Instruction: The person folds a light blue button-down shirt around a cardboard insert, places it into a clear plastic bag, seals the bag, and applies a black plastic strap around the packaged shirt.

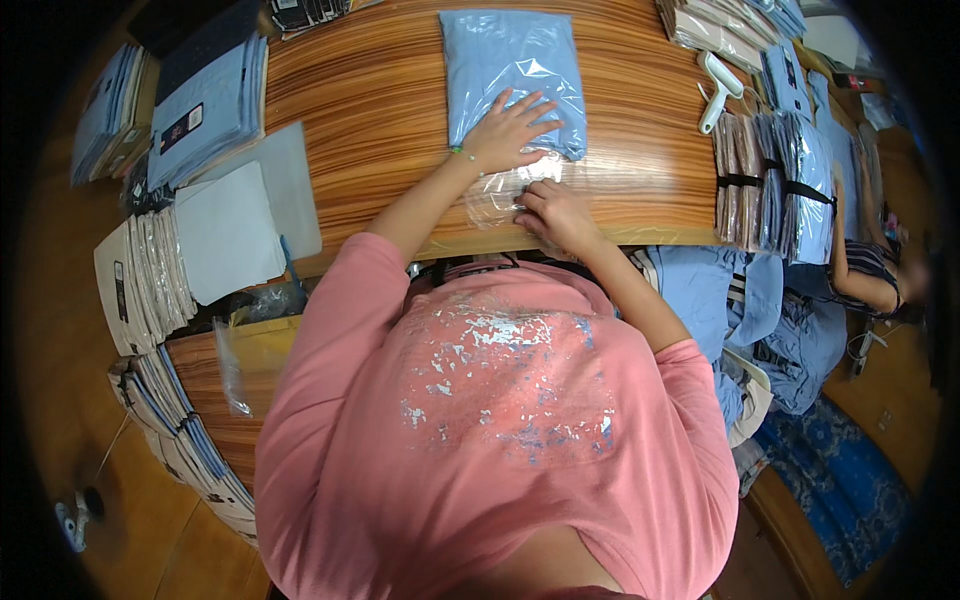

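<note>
A folded light blue garment (490,60) lies flat on the striped wooden table in a clear plastic bag. My left hand (508,134) rests on its near part, palm down with the fingers spread. Toward me, the bag's loose clear flap (490,200) stretches over the wood beyond the cloth. My right hand (558,212) is at this flap, close to the table's front edge, with its fingers curled in on the plastic. The tips of those fingers are partly hidden.
Bundles of bagged garments (800,185) tied with black bands stand at the right, below a white lint roller (722,90). More bagged stacks (205,120) and white sheets (230,230) are at the left. Loose blue clothes (690,290) lie at the right. Another person's arm (865,285) shows far right.
</note>
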Motion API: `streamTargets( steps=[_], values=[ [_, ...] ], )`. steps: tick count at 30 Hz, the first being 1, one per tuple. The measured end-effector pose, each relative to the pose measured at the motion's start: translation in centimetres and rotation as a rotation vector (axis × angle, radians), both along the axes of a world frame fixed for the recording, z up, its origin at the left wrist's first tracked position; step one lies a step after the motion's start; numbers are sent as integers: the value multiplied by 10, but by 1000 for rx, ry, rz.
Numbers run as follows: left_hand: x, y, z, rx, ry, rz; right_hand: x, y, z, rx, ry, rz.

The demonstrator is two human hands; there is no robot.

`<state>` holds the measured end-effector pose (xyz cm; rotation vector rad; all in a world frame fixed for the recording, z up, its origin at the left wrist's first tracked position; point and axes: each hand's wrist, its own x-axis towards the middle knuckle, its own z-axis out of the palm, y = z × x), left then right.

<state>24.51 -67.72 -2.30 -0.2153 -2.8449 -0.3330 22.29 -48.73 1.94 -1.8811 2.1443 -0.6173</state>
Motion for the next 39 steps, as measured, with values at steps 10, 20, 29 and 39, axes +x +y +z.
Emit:
streamTargets(
  steps=[10, 20, 29, 39],
  values=[
    [0, 0, -4, -10, 11, 24, -5, 7, 7, -68, 54, 58],
    [-1, 3, 1, -46, -40, 64, 10, 25, 34, -77, 162, 203],
    [-3, 5, 6, -27, -62, 63, -47, 31, 21, 135, 215, 11],
    [-2, 5, 5, -22, -11, 64, -41, 48, 32, -112, 321, 34]
  ],
)
